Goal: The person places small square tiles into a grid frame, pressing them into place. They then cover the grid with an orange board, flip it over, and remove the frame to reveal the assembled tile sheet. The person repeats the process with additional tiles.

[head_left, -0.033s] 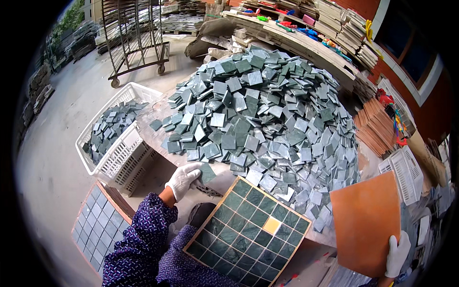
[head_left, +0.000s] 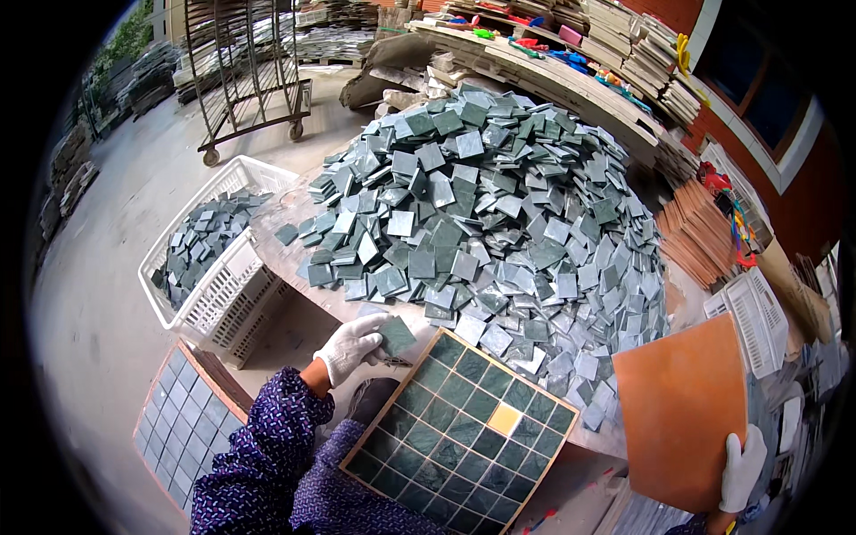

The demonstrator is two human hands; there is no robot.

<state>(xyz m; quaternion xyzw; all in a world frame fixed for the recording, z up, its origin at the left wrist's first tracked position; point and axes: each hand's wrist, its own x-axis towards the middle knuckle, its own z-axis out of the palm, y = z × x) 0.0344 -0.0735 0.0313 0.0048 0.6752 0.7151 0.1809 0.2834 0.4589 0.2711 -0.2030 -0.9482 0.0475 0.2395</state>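
My left hand (head_left: 348, 349), in a white glove, pinches a dark green square stone tile (head_left: 398, 334) above the left corner of a tile grid. This wood-edged grid (head_left: 453, 419) rests tilted over my lap, its cells filled with dark green tiles. One cell toward its right side shows a bare yellow base (head_left: 505, 418). At the right, my gloved right hand (head_left: 742, 470) grips the lower right edge of a flat orange-brown board (head_left: 679, 401), standing nearly upright. Its thumb lies over the board's face; the other fingers are partly hidden.
A large heap of loose green-grey tiles (head_left: 464, 223) covers the worktable ahead. Left stand a white crate (head_left: 218, 294) of tiles and a panel of paler tiles (head_left: 183, 419). Brown boards (head_left: 695, 234) and a white basket (head_left: 749, 321) lie right. A wheeled rack (head_left: 245, 80) stands behind.
My left hand has moved slightly right and toward me, bringing the tile closer to the grid's corner. The tile has turned a little. My right hand still holds the board.
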